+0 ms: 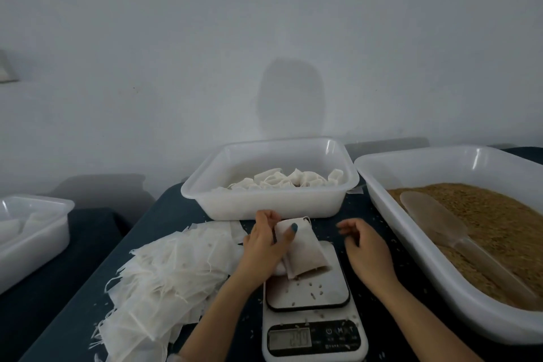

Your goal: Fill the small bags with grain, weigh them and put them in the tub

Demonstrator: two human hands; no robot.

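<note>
Bag at weighing stage.
Left hand (264, 247) grips the filled bag (304, 254) on the scale (311, 297); right hand (364, 247) hangs loosely curled, empty. Several filled bags already lie in the tub (264, 204); a large pile of empty bags (164, 267) awaits filling.

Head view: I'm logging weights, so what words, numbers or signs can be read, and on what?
On the scale, the display: digits, too blurred to read.
Its buttons: a power sign, "M", "T".
Print under them: too small to read.
No other text.
</note>
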